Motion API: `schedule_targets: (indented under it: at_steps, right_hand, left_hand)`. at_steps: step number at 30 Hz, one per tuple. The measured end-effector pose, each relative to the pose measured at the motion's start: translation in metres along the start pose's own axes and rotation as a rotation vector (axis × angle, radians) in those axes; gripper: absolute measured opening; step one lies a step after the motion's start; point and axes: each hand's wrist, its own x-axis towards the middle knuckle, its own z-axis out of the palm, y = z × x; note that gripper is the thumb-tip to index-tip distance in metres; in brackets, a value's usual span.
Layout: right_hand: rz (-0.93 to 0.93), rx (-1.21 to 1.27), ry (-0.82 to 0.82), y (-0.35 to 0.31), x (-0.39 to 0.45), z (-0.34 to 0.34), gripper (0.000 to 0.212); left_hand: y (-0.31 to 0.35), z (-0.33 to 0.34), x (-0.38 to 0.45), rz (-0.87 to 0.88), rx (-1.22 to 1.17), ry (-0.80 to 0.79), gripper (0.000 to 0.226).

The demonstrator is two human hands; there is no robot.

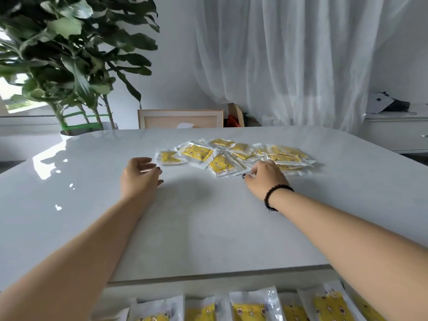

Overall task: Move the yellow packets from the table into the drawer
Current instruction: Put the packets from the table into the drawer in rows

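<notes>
Yellow patterned packets in clear plastic wrappers (234, 155) lie in a loose, overlapping heap on the glossy white tabletop (92, 181), toward its far edge and right of the middle; one packet (170, 157) sits a little apart at the heap's left end. The left hand (141, 176) hovers low over the tabletop just beside that packet, fingers loosely curled and holding nothing; the right hand (265, 176), with a black beaded bracelet (275, 195) on its wrist, rests at the near edge of the heap, fingertips bent down onto a wrapper; whether it pinches the wrapper or merely touches it cannot be told. Below the near edge of the tabletop an open white drawer (120, 295) shows a row of more yellow packets (250, 308) laid side by side. Beyond the far edge stand a large green leafy plant (69, 54), a pale wooden chair back (180, 118) and sheer white curtains (301, 54).
</notes>
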Motion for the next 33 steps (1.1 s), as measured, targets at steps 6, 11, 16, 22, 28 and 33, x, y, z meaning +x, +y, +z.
schedule_targets:
  at_steps: [6, 11, 16, 22, 28, 33]
  right_hand:
    - [0.088, 0.079, 0.13, -0.036, 0.043, 0.029, 0.041]
    - [0.152, -0.075, 0.042, -0.045, 0.057, 0.051, 0.082]
    - [0.115, -0.117, 0.015, -0.044, 0.061, 0.054, 0.078]
    - [0.14, 0.038, 0.024, -0.036, 0.06, 0.048, 0.066]
    - [0.08, 0.27, 0.13, -0.032, 0.063, 0.046, 0.047]
    - [-0.008, 0.454, 0.314, -0.035, 0.06, 0.041, 0.029]
  left_hand:
    - [-0.013, 0.019, 0.057, -0.005, 0.405, 0.115, 0.037]
    - [-0.013, 0.035, 0.087, -0.087, 0.842, 0.049, 0.06]
    - [-0.007, 0.045, 0.087, -0.029, 1.035, 0.035, 0.049]
    - [-0.011, 0.032, 0.081, 0.002, 0.798, 0.027, 0.021]
    - [-0.005, 0.021, 0.041, 0.086, 0.297, 0.094, 0.008]
    - [-0.006, -0.007, 0.017, 0.067, 0.031, 0.021, 0.017]
